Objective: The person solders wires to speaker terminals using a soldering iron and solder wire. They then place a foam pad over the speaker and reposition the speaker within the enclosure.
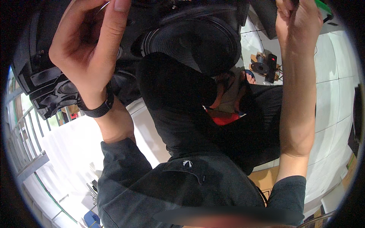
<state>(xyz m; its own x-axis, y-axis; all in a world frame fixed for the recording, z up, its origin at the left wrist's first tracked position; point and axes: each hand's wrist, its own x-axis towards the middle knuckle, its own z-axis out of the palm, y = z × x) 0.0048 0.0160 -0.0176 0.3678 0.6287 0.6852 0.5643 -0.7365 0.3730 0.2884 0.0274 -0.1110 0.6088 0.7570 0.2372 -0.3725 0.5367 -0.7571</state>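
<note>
My left hand (89,45), with a black band on its wrist, is raised at the upper left. Its thumb and fingers close on a thin shiny sliver (105,5), mostly cut off by the top edge. Beyond my knee lies a large round black speaker (190,40) with a ridged rim. At the upper right, my right hand (298,21) has its fingers curled together; their tips and anything in them run out of view. Beside it is a bright green edge (323,5) of something I cannot make out.
More black speaker housings (68,89) stand at the left, next to a railing (30,121). On the pale tiled floor (329,102), a small dark device with a red light (271,62) sits near my foot. My dark-clothed legs (171,95) fill the middle.
</note>
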